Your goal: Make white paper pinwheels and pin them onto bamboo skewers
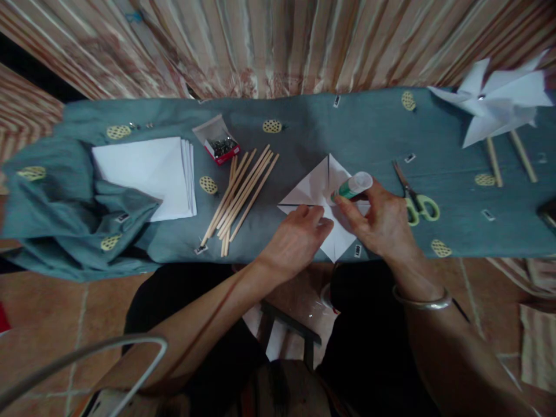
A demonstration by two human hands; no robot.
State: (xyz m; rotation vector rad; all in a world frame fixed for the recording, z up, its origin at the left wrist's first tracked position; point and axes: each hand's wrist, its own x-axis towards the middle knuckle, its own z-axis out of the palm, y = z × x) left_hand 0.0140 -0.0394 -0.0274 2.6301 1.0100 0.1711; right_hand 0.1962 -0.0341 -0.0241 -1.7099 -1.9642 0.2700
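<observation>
A white paper square (307, 178), slit inward from its corners, lies on the cloth in front of me. My right hand (384, 217) is closed around a green and white glue stick (355, 184), tilted with its lower end at the paper's middle. My left hand (303, 231) rests on the paper's left and front part, fingers bent; whether they pinch the paper or only press on it I cannot tell. Just right of my right hand lie scissors (417, 200) with light green handles.
Several wooden sticks (247, 191) lie left of the paper, below a small red and white box (225, 152) of metal pins. A stack of white paper (143, 174) sits farther left, beside bunched cloth (78, 197). Paper pinwheels (499, 95) on sticks lie at the far right.
</observation>
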